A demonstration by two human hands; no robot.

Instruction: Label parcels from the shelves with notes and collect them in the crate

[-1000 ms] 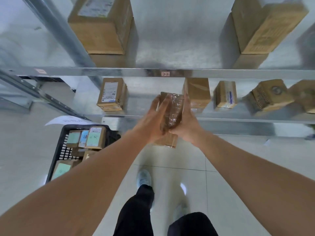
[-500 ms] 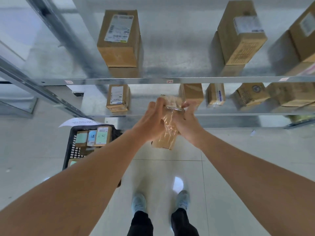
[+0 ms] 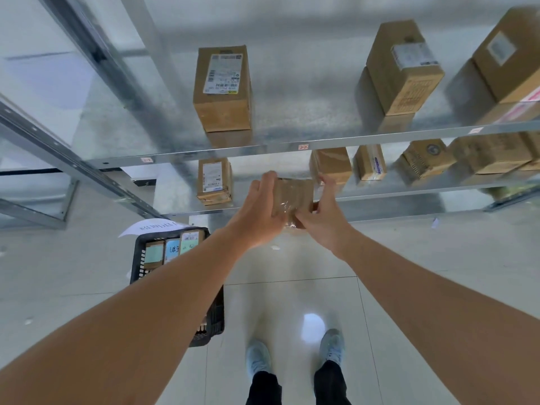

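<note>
Head view: grey tiled floor, pale blue shoes nearest. Black plastic crate on floor at left, holds small brown parcels with green and blue notes, faces up so labels read. Left hand and right hand both curl round small brown tape-wrapped parcel, held between them in front of lower metal shelf, likely steadied for labelling. No note visible on it. Brown cardboard boxes wait on shelves beyond

Single head-worn wide-angle view, aimed forward and steeply down, shelves seen close ahead, floor and own feet seen below
</note>
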